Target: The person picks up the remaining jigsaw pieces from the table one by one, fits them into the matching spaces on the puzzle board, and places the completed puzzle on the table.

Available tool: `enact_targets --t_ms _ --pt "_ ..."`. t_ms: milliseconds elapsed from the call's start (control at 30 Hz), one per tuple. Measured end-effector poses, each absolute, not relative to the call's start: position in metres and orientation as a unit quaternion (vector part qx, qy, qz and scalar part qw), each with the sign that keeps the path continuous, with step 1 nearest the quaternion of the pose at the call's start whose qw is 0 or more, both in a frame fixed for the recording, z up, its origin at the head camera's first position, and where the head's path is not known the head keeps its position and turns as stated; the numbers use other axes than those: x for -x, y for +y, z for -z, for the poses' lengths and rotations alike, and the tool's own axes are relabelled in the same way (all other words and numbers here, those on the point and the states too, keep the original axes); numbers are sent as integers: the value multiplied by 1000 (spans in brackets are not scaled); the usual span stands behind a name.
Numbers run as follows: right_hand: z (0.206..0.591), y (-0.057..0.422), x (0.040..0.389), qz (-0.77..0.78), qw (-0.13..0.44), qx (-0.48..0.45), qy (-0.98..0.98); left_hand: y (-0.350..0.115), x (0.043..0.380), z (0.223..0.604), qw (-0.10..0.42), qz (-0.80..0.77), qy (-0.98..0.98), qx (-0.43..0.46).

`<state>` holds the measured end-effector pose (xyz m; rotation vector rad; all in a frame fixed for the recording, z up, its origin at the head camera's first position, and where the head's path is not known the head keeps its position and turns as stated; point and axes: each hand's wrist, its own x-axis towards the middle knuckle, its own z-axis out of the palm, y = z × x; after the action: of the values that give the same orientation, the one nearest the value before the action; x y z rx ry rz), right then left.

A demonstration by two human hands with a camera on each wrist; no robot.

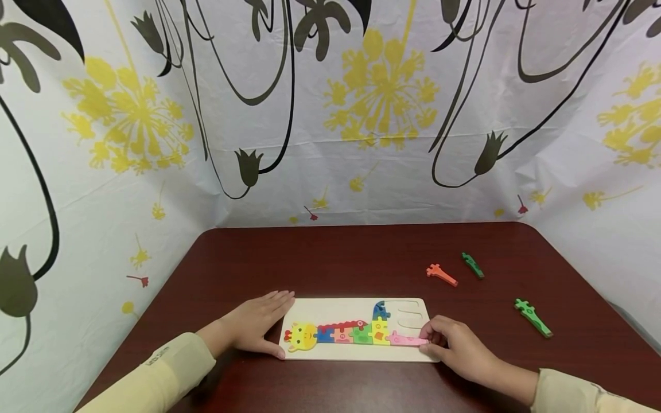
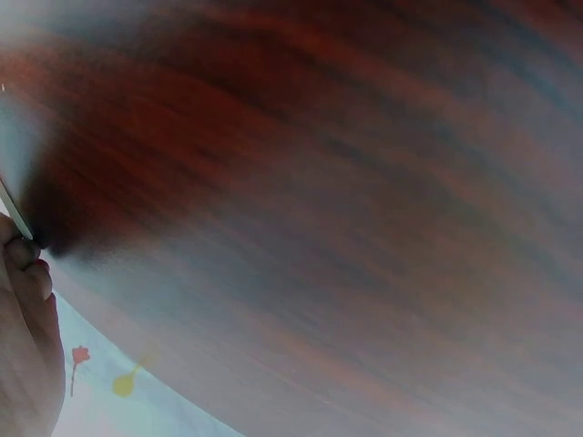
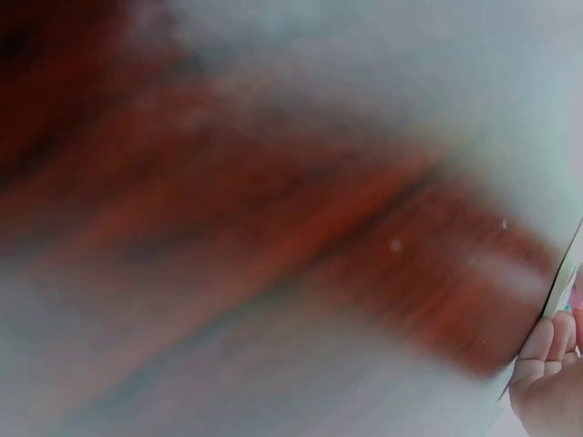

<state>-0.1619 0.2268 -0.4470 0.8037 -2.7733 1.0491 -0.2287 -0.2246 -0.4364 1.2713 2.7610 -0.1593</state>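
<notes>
A pale wooden giraffe puzzle board [image 1: 330,308] lies on the table in the head view. Along it run a yellow giraffe head [image 1: 302,336], several coloured body pieces and a blue piece [image 1: 380,311] above the yellow one. My left hand [image 1: 260,324] rests at the board's left edge, its fingers extended and thumb at the near corner. At the right end, my right hand [image 1: 459,347] pinches the tip of a pink leg piece [image 1: 405,339], which lies in line with the body. Only parts of the left hand [image 2: 27,355] and right hand [image 3: 551,387] show in the wrist views.
Beyond the board to the right lie an orange puzzle piece [image 1: 442,275] and a dark green one [image 1: 472,265]. A light green piece [image 1: 533,317] is farther right. The dark red table [image 1: 310,264] meets a flower-patterned curtain [image 1: 320,172] at the back and sides.
</notes>
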Motion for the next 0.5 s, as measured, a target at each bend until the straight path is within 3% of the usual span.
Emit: enact_targets --t_ms 300,500 --pt "446 226 164 -333 38 -277 -900 -225 229 437 50 49 907 -416" --pt "442 226 168 -332 7 -277 -902 -225 230 438 53 47 907 -414"
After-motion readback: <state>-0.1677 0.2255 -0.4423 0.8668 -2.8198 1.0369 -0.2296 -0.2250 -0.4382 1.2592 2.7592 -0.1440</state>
